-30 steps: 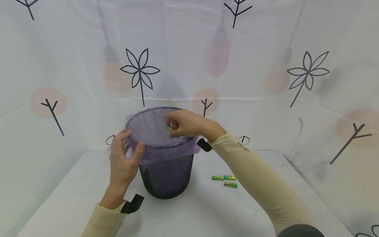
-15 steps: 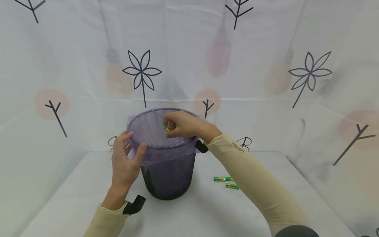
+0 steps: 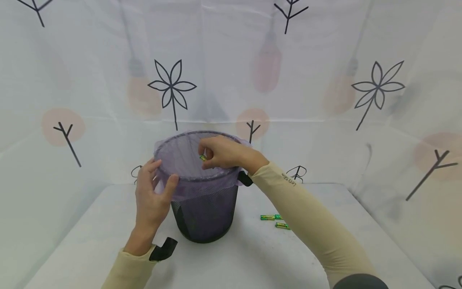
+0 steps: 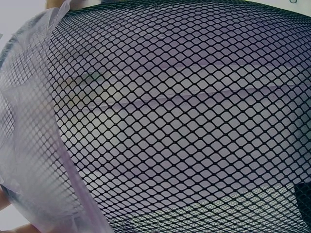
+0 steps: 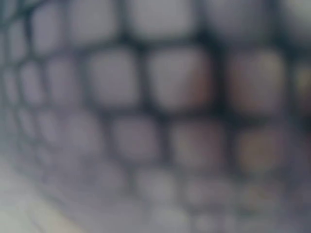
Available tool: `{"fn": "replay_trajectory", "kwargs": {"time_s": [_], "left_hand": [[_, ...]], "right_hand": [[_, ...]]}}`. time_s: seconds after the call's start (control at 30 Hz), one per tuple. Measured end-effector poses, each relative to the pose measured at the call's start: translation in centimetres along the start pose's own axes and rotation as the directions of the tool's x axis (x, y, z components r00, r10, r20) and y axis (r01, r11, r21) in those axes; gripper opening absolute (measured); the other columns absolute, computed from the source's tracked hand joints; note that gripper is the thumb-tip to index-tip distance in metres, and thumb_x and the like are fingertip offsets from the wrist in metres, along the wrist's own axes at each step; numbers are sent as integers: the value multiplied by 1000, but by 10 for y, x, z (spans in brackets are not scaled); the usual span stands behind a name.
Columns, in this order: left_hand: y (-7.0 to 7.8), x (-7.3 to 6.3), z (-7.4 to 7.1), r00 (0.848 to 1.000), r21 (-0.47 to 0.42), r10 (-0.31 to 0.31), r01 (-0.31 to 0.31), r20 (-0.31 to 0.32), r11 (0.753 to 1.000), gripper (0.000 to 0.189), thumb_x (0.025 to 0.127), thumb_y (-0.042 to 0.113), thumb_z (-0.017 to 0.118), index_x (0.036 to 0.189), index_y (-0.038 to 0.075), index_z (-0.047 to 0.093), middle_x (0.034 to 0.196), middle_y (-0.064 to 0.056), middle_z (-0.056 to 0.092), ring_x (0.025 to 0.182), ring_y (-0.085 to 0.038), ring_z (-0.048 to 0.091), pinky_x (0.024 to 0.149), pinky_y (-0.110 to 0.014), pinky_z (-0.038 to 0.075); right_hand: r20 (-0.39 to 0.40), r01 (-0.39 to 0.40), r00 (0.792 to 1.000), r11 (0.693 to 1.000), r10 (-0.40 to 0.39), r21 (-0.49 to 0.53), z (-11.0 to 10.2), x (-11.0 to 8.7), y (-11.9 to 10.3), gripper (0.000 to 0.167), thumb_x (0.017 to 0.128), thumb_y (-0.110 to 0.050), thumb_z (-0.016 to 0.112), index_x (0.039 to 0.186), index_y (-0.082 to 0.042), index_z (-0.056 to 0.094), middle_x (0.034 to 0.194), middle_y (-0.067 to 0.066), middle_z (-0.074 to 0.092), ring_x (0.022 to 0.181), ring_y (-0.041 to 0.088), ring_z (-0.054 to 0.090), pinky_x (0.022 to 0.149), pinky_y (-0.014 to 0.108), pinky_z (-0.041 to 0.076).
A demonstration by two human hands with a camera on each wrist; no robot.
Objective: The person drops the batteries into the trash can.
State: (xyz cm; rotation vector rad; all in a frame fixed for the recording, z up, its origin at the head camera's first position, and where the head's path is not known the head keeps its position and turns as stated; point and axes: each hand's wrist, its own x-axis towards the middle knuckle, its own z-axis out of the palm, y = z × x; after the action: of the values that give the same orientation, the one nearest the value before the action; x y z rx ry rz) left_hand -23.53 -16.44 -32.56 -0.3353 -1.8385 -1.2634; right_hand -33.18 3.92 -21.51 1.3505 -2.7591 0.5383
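Note:
In the head view a black mesh wastebasket (image 3: 207, 218) stands upright, a thin purple bag (image 3: 207, 190) lining it and folded over its rim. My left hand (image 3: 153, 200) holds the basket at the left of the rim, thumb on the front and fingers round the side. Over the opening, my right hand (image 3: 225, 152) pinches a small green battery (image 3: 203, 158) between thumb and fingers, its wrist across the right rim. The left wrist view is filled by the mesh wall (image 4: 184, 126) and the bag's edge (image 4: 29, 141). Blurred mesh fills the right wrist view.
Several green batteries (image 3: 268, 217) lie on the white table (image 3: 231, 265) to the right of the basket, partly covered by the right sleeve (image 3: 306, 212). A white curtain (image 3: 223, 60) with plant drawings hangs close behind and on both sides.
My right hand has shifted slightly left over the opening, still pinching the battery. The sleeve now covers more of the batteries on the table. My left hand keeps its place on the basket.

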Motion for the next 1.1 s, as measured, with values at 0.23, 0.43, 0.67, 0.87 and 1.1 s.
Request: {"fn": "replay_trajectory", "kwargs": {"time_s": [0.23, 0.43, 0.67, 0.87, 1.1], "left_hand": [[-1, 1, -1, 1000, -1, -3, 3, 7, 1000, 55, 83, 15, 71, 131, 2, 48, 141, -13, 41, 128, -29, 43, 103, -50, 41], [1, 1, -2, 1000, 21, -3, 3, 15, 1000, 54, 85, 20, 68, 131, 1, 48, 141, -11, 41, 129, -30, 42, 103, -52, 39], [-1, 0, -3, 1000, 34, -6, 6, 11, 999, 54, 86, 22, 67, 131, 0, 47, 141, -13, 41, 129, -31, 43, 103, -54, 39], [-2, -2, -3, 1000, 26, -7, 7, 4, 1000, 54, 85, 21, 68, 130, -2, 47, 142, -14, 40, 128, -32, 43, 103, -52, 40], [-1, -1, -2, 1000, -1, 2, -2, 8, 1000, 54, 85, 18, 69, 131, 1, 48, 142, -12, 40, 129, -31, 43, 103, -53, 39]], "right_hand": [[7, -13, 1000, 999, 13, -33, 0, 1, -2, 38, 84, -27, 74, 116, -13, 57, 84, 0, 60, 70, 14, 56, 63, 26, 48], [-20, -6, 1000, 999, 5, -43, 1, 1, -2, 33, 87, -29, 71, 113, -13, 59, 87, -1, 59, 74, 13, 55, 66, 26, 48], [-98, 56, 993, 998, -58, -29, -2, -7, -1, 28, 89, -31, 67, 111, -15, 60, 83, -3, 59, 72, 11, 54, 66, 26, 48], [-208, 109, 972, 994, -113, -26, -7, -29, 2, 22, 91, -30, 65, 106, -15, 61, 76, -3, 55, 67, 11, 49, 63, 27, 45], [-371, 177, 911, 983, -178, -37, -8, -68, 9, 15, 91, -23, 65, 101, -13, 62, 75, -5, 52, 64, 10, 46, 57, 26, 43]]}}
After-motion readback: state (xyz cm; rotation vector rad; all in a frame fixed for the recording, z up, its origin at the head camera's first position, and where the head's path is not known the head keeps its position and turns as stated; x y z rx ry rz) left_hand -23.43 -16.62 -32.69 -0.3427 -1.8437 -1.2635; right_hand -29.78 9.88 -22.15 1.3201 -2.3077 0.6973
